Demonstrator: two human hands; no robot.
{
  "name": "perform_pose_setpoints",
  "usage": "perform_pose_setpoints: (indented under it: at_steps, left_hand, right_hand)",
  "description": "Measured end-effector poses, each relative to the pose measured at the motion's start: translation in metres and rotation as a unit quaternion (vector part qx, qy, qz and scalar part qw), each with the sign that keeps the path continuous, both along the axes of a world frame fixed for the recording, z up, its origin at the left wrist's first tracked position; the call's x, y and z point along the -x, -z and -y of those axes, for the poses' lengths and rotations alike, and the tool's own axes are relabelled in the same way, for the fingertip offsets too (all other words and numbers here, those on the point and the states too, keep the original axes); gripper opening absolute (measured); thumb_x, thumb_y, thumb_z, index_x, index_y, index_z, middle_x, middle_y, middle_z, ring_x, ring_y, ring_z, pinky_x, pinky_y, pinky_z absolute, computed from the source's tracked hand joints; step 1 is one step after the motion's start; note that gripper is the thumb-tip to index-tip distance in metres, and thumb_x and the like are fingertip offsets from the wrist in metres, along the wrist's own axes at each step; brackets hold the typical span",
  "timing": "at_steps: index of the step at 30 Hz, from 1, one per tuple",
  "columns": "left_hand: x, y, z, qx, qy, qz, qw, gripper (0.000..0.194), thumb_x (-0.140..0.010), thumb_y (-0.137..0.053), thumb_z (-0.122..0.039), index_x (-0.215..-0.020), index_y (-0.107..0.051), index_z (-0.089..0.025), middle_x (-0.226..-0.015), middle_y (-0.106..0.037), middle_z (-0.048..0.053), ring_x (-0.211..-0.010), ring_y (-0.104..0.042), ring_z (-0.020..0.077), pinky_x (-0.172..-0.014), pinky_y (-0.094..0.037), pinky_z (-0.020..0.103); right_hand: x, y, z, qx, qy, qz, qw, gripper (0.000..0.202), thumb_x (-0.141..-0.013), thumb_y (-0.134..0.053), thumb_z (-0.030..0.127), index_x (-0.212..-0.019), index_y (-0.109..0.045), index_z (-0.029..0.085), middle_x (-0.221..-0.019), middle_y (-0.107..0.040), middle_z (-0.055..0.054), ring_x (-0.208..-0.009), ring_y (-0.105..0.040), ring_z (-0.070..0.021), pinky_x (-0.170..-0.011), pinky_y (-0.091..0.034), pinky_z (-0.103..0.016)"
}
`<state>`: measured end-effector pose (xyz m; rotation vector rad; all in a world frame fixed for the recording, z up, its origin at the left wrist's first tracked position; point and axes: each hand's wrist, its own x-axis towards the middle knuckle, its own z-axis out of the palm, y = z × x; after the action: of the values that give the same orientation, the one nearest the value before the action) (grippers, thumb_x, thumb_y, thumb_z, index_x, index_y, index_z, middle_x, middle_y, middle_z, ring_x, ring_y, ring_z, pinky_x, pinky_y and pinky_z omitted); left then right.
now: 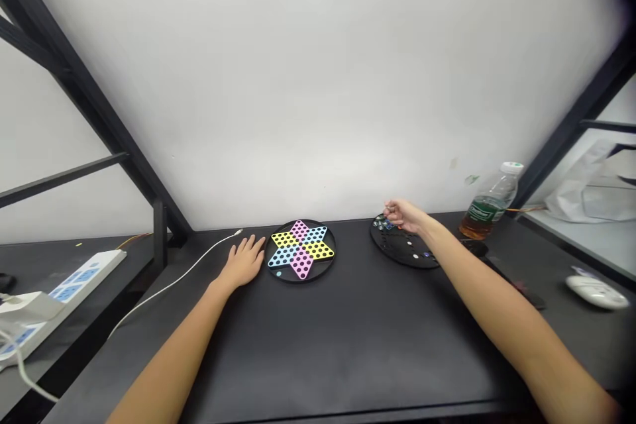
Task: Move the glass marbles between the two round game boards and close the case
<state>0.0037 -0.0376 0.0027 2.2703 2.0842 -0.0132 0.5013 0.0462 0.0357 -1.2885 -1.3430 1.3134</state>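
Note:
My left hand (243, 261) lies flat on the black table, fingers spread, at the left rim of a round Chinese checkers board (302, 243). That board carries a pink, blue and yellow star full of holes. One pale blue marble (279, 273) rests in its rim, lower left. Over a second round black board (397, 252), my right hand (403, 214) is held with its fingers pinched together. Whatever is between those fingertips is too small to make out. Several coloured marbles (381, 224) gather at the far left of this board, partly hidden by the hand.
A bottle (487, 209) of brown liquid leans behind my right forearm. A white mouse (596, 292) is at the far right. On the left are a white cable (191, 266) and a power strip (82, 288). The wall (322, 112) closes off the back.

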Motion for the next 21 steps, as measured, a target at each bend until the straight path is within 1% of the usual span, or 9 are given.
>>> perform_pose_setpoints:
  at_steps: [2, 4, 7, 10, 12, 14, 17, 19, 21]
  left_hand:
    - [-0.001, -0.001, 0.000, 0.000, -0.001, -0.002, 1.000, 0.059, -0.101, -0.020, -0.042, -0.156, -0.032, -0.024, -0.164, -0.025, 0.012, -0.151, -0.021, 0.0326, -0.119, -0.020, 0.057]
    - [-0.002, -0.002, 0.001, 0.000, -0.002, -0.004, 1.000, 0.059, -0.101, -0.021, -0.042, -0.156, -0.032, -0.024, -0.164, -0.025, 0.011, -0.151, -0.021, 0.0322, -0.120, -0.020, 0.057]
    - [-0.002, -0.002, 0.001, -0.001, -0.004, -0.009, 1.000, 0.059, -0.101, -0.021, -0.042, -0.156, -0.031, -0.024, -0.164, -0.026, 0.011, -0.151, -0.022, 0.0317, -0.119, -0.021, 0.057]
    - [-0.002, -0.002, 0.001, -0.002, -0.003, -0.010, 1.000, 0.059, -0.101, -0.020, -0.042, -0.156, -0.031, -0.024, -0.164, -0.026, 0.011, -0.151, -0.022, 0.0316, -0.119, -0.021, 0.057]
    - [-0.002, -0.002, 0.001, 0.000, -0.003, -0.008, 1.000, 0.060, -0.101, -0.020, -0.042, -0.156, -0.031, -0.023, -0.164, -0.025, 0.011, -0.151, -0.021, 0.0317, -0.119, -0.020, 0.057]
    - [-0.001, -0.001, 0.001, 0.003, -0.003, -0.005, 1.000, 0.060, -0.101, -0.020, -0.043, -0.156, -0.030, -0.023, -0.164, -0.024, 0.011, -0.151, -0.020, 0.0316, -0.120, -0.019, 0.057]
    - [-0.002, -0.002, 0.001, 0.002, -0.002, -0.006, 1.000, 0.059, -0.101, -0.021, -0.043, -0.156, -0.031, -0.024, -0.164, -0.024, 0.010, -0.151, -0.021, 0.0312, -0.120, -0.020, 0.056]
    - [-0.002, -0.003, 0.001, -0.002, -0.003, -0.009, 1.000, 0.059, -0.101, -0.021, -0.042, -0.156, -0.032, -0.025, -0.164, -0.025, 0.010, -0.151, -0.022, 0.0308, -0.119, -0.021, 0.056]
    - [-0.003, -0.004, 0.002, -0.002, -0.004, -0.011, 1.000, 0.059, -0.101, -0.022, -0.042, -0.156, -0.032, -0.025, -0.164, -0.026, 0.010, -0.151, -0.022, 0.0305, -0.119, -0.022, 0.056]
  right_hand:
    - [-0.008, -0.003, -0.002, 0.059, -0.004, -0.134, 0.989, 0.013, -0.067, -0.054, 0.019, -0.072, -0.043, 0.022, -0.057, -0.041, 0.004, -0.042, -0.025, -0.0084, -0.036, -0.018, -0.020]
    - [-0.009, -0.002, -0.002, 0.074, 0.016, -0.114, 0.991, 0.012, -0.068, -0.053, 0.019, -0.069, -0.042, 0.023, -0.056, -0.039, 0.004, -0.042, -0.026, -0.0089, -0.036, -0.019, -0.020]
    - [0.001, 0.009, 0.000, -0.006, 0.075, 0.163, 0.984, 0.010, -0.076, -0.057, 0.023, -0.068, -0.052, 0.020, -0.062, -0.053, -0.002, -0.053, -0.047, -0.0129, -0.048, -0.035, -0.023]
    - [0.014, 0.021, 0.003, -0.133, 0.046, 0.429, 0.892, 0.011, -0.077, -0.065, 0.029, -0.079, -0.067, 0.018, -0.087, -0.069, -0.010, -0.086, -0.063, -0.0224, -0.075, -0.046, -0.029]
    - [0.021, 0.027, 0.004, -0.167, 0.010, 0.515, 0.841, 0.017, -0.079, -0.066, 0.030, -0.088, -0.072, 0.018, -0.099, -0.071, -0.012, -0.099, -0.064, -0.0263, -0.086, -0.045, -0.032]
    - [0.025, 0.030, 0.005, -0.173, -0.004, 0.546, 0.820, 0.018, -0.081, -0.064, 0.029, -0.091, -0.073, 0.017, -0.102, -0.071, -0.014, -0.101, -0.064, -0.0279, -0.089, -0.044, -0.033]
    - [0.028, 0.029, 0.003, -0.178, 0.020, 0.497, 0.849, 0.013, -0.079, -0.065, 0.026, -0.085, -0.071, 0.017, -0.095, -0.071, -0.013, -0.097, -0.064, -0.0272, -0.085, -0.045, -0.032]
    - [0.027, 0.023, 0.002, -0.139, 0.068, 0.377, 0.913, 0.008, -0.076, -0.066, 0.025, -0.079, -0.067, 0.018, -0.081, -0.067, -0.008, -0.083, -0.063, -0.0225, -0.075, -0.046, -0.029]
    - [0.022, 0.013, -0.001, -0.039, 0.114, 0.206, 0.971, 0.008, -0.078, -0.061, 0.025, -0.075, -0.059, 0.018, -0.066, -0.057, -0.003, -0.063, -0.054, -0.0160, -0.058, -0.043, -0.025]
